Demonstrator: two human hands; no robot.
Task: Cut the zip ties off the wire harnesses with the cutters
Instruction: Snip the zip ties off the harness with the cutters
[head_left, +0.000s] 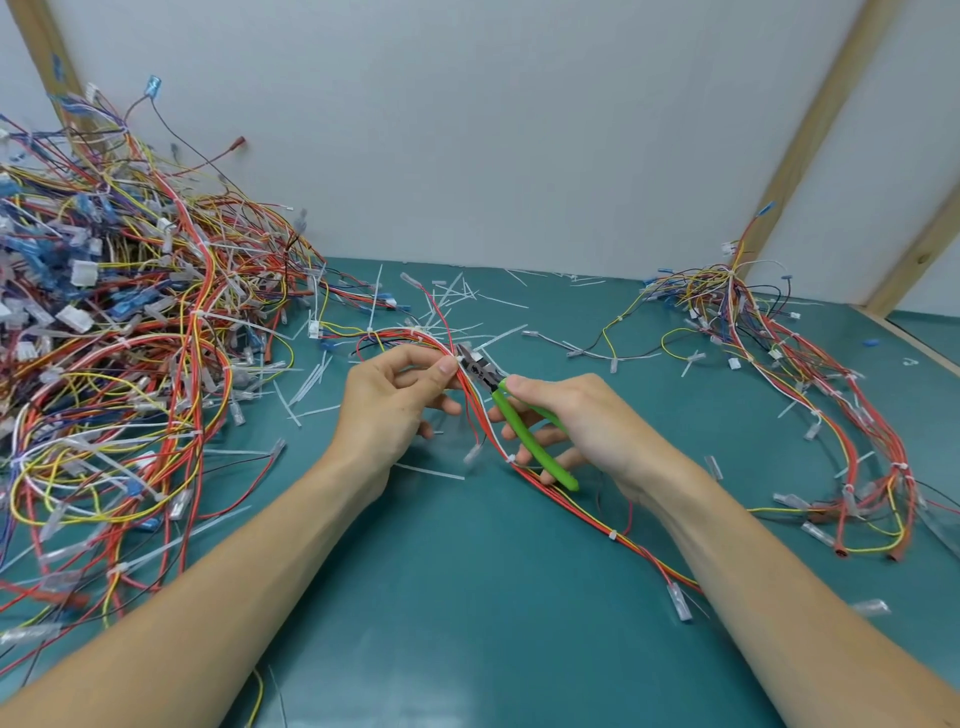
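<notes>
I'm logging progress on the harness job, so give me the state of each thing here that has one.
Cutters: gripped by right hand, tip at a zip tie.
Harness: pinched by left hand, ties remaining along it.
Left pile: heaped, still tied.
Right pile: spread loosely on the mat.
Cut ties: scattered on mat.

Cutters (485, 375) at pinched harness (519, 467)

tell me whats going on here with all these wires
A person is cutting zip ties off wire harnesses. The left hand pinches a red and yellow wire harness, while the right hand grips green-handled cutters with the tip at a white zip tie on it. A big tangled pile lies on the left, a smaller bunch on the right, and cut tie pieces litter the teal table.
</notes>
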